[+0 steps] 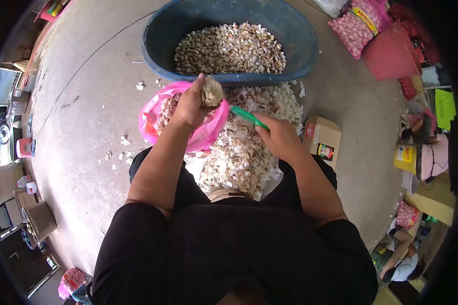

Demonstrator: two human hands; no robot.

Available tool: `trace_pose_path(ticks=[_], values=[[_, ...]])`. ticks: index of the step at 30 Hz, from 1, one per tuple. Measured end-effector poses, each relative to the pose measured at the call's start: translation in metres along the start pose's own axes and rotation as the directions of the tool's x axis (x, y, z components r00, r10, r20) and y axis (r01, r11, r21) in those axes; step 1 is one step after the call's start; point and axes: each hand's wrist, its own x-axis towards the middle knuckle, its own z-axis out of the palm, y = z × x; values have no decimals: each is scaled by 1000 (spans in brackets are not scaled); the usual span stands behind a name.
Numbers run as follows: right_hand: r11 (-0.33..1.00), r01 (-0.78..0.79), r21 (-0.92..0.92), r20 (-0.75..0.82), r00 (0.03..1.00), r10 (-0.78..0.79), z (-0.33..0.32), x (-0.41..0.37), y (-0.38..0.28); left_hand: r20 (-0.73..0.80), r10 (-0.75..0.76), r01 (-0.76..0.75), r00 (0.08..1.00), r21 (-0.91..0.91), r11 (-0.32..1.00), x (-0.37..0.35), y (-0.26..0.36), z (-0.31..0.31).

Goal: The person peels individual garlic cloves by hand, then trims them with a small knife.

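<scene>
We've got both hands busy. Our L hand (pixel 191 104) is grasping a pale garlic bulb (pixel 212 91), thumb along its side, fingers mostly hidden behind it. Our R hand (pixel 280 134) is clenched round a green-handled tool (pixel 248 117), which points up-left twd the bulb; the green part stops just short of it, & we can't make out any blade past that.

Right under the L grip sits a pink plastic bag (pixel 216 124), mouth spread wide, w/ pinkish garlic pcs (pixel 167 109) inside. Just beyond the bulb is the near rim of a big blue tub (pixel 297 38), holding a broad layer of brownish-white cloves (pixel 229 48). Below & btwn both hands, a heap of papery skins (pixel 234 157) runs back to our lap, btwn our black-clad knees; more skins lie up by the tub. A few loose scraps (pixel 124 141) are on the concrete floor (pixel 86 127), left of the L grip.

Just R of the R hand: a small cardboard box (pixel 323 137) on the floor. Well off up-right of it: a filled mesh sack (pixel 356 30) & a red tub (pixel 389 53). Far R, a yellow pail (pixel 406 158); lower down, another person (pixel 404 267).
</scene>
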Motion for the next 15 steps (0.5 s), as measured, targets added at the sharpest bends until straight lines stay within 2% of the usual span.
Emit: trace_pose_path(ticks=[3,6,7,9,10,11,12,13,14,15], values=[[988,-70,135,-156,984,91,3,11,-11,59,7,-2,998,-83,997,14,-5,-10],[916,-143,376,-141,968,209,24,26,-6,82,16,-3,997,-153,988,18,-12,-3],[858,-224,462,-39,961,272,27,27,-10,89,22,-7,996,-170,985,18,-14,0],[706,-391,591,181,917,355,27,27,-20,48,130,-122,990,-148,981,26,-21,-2],[712,-438,549,283,899,335,23,27,-19,27,186,-181,982,-137,974,29,-22,-2],[720,-480,502,383,869,312,15,27,-16,-99,192,-205,976,-133,970,29,-23,-2],[730,-514,451,479,829,288,11,28,-15,-103,221,-233,970,-127,964,31,-22,-3],[754,-487,441,386,861,331,11,26,-19,-102,251,-262,963,-117,958,35,-20,-5],[863,-315,395,197,947,256,17,26,-17,-101,278,-288,955,-108,951,38,-20,-6],[940,-148,308,11,988,152,24,25,-14,-97,296,-306,950,-124,944,39,-22,-5]])
